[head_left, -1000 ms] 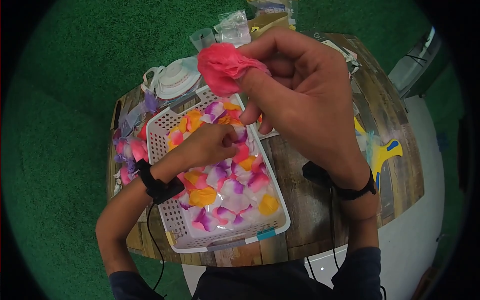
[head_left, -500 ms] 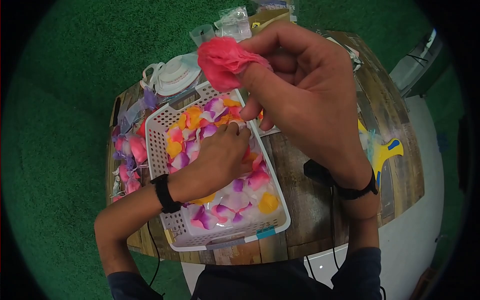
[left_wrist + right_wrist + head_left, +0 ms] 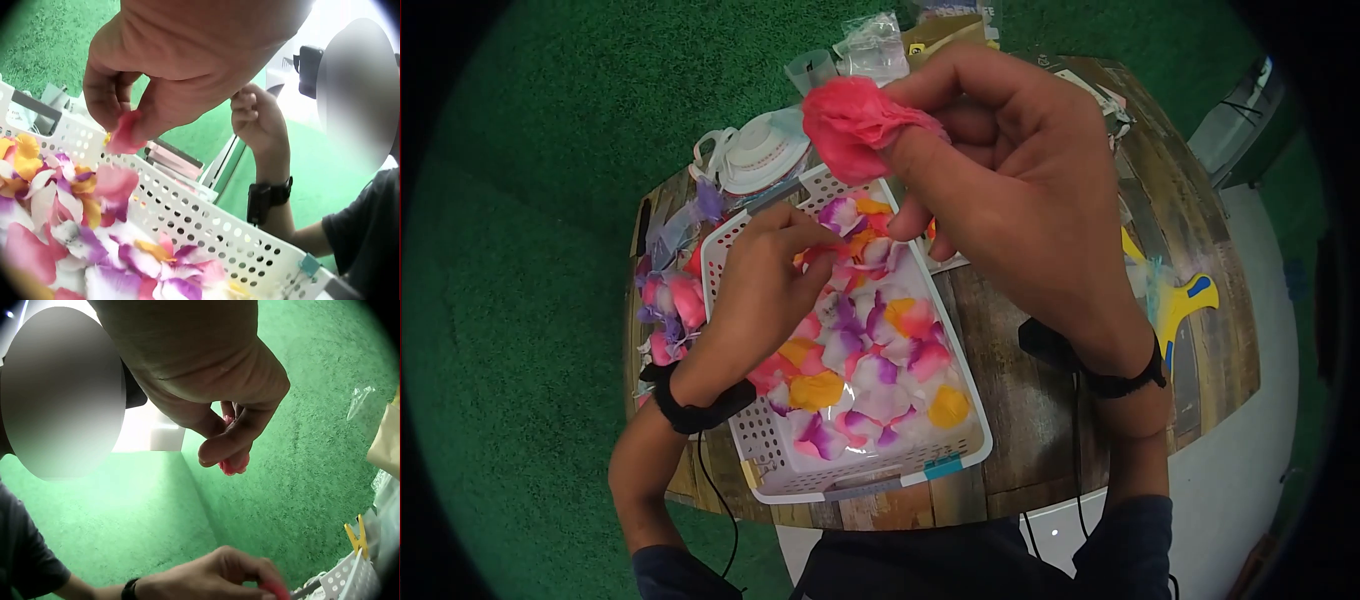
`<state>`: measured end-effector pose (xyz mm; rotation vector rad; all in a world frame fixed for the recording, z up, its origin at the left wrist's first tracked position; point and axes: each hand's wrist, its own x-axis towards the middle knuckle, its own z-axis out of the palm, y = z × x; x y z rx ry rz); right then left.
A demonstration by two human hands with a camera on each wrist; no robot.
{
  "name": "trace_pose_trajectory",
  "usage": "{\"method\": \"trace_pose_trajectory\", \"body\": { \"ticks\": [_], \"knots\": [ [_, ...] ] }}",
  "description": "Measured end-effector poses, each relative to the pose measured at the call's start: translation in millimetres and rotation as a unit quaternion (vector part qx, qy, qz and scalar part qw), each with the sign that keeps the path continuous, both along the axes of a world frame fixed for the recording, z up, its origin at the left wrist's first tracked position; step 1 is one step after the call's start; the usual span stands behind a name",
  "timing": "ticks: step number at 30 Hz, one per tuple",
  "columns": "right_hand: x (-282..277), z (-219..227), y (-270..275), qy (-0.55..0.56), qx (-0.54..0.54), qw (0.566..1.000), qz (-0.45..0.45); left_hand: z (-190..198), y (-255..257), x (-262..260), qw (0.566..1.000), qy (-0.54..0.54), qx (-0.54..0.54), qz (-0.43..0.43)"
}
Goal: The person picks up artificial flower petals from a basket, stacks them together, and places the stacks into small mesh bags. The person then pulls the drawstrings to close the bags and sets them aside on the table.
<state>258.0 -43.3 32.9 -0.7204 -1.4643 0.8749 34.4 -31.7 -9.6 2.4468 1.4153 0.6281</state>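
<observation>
My right hand (image 3: pixel 1030 200) is raised above the far end of a white perforated basket (image 3: pixel 731 410), pinching a bunch of pink fabric petals (image 3: pixel 845 130) between thumb and fingers. The petals are layered and ruffled. Over the left side of the basket, my left hand (image 3: pixel 765 290) pinches a single pink petal (image 3: pixel 127 134), best seen in the left wrist view. Under it the basket holds loose petals in pink, orange, white and purple, such as an orange petal (image 3: pixel 816 391). My left hand covers part of them in the head view.
Left of the basket lie bagged pink and purple pieces (image 3: pixel 685 298), with a white ribbon roll (image 3: pixel 758 152) behind. A yellow-handled tool (image 3: pixel 1190 305) is on the wooden table (image 3: pixel 1040 440) at the right. A yellow clip (image 3: pixel 356 537) grips the basket rim.
My left hand dipped into the petals, then moved left and up with a pink petal between its fingers. My right hand has stayed nearly still with its bunch.
</observation>
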Motion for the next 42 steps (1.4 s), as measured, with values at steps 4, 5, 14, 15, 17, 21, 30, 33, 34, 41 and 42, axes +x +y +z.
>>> {"method": "trace_pose_trajectory", "body": {
  "ticks": [4, 5, 14, 15, 17, 21, 30, 33, 34, 41, 42],
  "knots": [
    [-3, -4, 3, 0.002, -0.025, 0.999, 0.02, 17, 0, -16, 0.997, -0.036, -0.066, 0.027],
    [-4, -5, 3, 0.003, -0.024, 0.999, 0.023, 19, 1, -19, 0.991, -0.059, -0.107, 0.047],
    [-12, -10, 10, 0.028, -0.16, 0.983, 0.085, 50, -28, -1, 0.889, -0.411, -0.19, -0.066],
    [-15, -10, 9, 0.026, -0.15, 0.985, 0.083, 49, -30, 4, 0.875, -0.438, -0.189, -0.077],
    [-20, -10, 5, 0.119, -0.162, 0.977, 0.078, 45, -32, 16, 0.845, -0.491, -0.198, -0.078],
    [-26, -11, -1, 0.186, -0.13, 0.972, 0.064, 42, -29, 39, 0.768, -0.593, -0.234, -0.059],
    [-25, -10, -7, 0.2, -0.096, 0.973, 0.068, 42, -22, 56, 0.754, -0.633, -0.178, 0.003],
    [-20, -9, -8, 0.202, -0.114, 0.966, 0.118, 38, -21, 61, 0.741, -0.653, -0.154, -0.027],
    [-20, -10, -7, 0.201, -0.113, 0.966, 0.119, 38, -20, 64, 0.734, -0.664, -0.14, -0.032],
    [-22, -21, -3, 0.222, -0.071, 0.96, 0.154, 47, -24, 74, 0.712, -0.691, -0.114, -0.035],
    [-21, -22, -2, 0.224, -0.059, 0.958, 0.167, 50, -24, 71, 0.712, -0.692, -0.115, -0.033]
  ]
}}
